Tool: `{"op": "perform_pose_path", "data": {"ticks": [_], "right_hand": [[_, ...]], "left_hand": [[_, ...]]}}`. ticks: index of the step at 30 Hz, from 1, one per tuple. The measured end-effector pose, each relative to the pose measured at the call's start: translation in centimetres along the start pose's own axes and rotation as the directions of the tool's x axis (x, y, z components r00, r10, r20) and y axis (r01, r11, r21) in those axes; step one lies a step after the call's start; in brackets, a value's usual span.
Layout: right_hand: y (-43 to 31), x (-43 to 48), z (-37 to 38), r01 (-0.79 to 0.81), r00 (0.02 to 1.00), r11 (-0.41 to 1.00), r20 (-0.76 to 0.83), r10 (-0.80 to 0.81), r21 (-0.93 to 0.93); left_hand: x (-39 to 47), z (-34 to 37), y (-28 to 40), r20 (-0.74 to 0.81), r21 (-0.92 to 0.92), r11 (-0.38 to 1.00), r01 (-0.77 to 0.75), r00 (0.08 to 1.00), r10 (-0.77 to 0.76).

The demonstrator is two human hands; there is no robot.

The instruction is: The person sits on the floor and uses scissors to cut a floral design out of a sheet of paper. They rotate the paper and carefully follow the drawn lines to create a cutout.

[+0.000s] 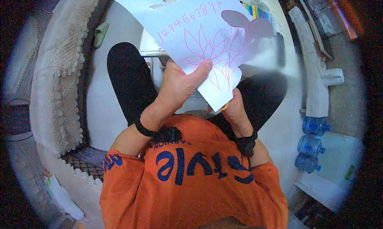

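Observation:
A sheet of white paper (176,22) is held up in front of me, with pink line-drawn flowers and a row of handwritten numbers on it. Its outline is irregular, narrowing to a corner near my lap, and the right edge curves around a drawn leaf. My left hand (182,82) pinches the sheet from its left side, thumb on top over the flower. Below the lower right edge, my right hand (236,107) curls around a small yellow-orange object (224,106), perhaps a handle. The paper hides most of that object and some right fingers.
Several coloured markers (254,11) lie in a row on the white table (281,16) beyond the paper. A green slipper (101,35) is on the floor to the left, beside a sofa with a quilted cover (57,88). Blue water bottles (311,145) stand at right.

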State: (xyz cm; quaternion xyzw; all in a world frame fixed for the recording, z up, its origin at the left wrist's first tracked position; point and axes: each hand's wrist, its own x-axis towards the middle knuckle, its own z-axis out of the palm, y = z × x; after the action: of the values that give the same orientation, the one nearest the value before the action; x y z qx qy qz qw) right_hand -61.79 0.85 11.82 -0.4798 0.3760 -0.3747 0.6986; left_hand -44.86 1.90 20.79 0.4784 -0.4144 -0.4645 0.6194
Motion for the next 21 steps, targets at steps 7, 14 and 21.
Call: {"op": "perform_pose_path", "data": {"ticks": [7, 14, 21], "right_hand": [[0.3, 0.6, -0.4, -0.092, 0.995, 0.996, -0.025, 0.092, 0.017], [-1.3, 0.3, 0.3, -0.070, 0.997, 0.977, 0.026, 0.066, 0.200], [-2.2, 0.3, 2.1, 0.007, 0.999, 0.989, -0.052, 0.001, 0.148]], "left_hand": [[0.1, 0.6, -0.5, -0.034, 0.058, 0.996, -0.063, 0.997, 0.065], [0.1, 0.8, -0.8, -0.041, 0.111, 0.991, -0.076, 0.996, 0.081], [0.2, 0.6, -0.1, -0.033, 0.118, 0.992, -0.035, 0.999, 0.039]]}}
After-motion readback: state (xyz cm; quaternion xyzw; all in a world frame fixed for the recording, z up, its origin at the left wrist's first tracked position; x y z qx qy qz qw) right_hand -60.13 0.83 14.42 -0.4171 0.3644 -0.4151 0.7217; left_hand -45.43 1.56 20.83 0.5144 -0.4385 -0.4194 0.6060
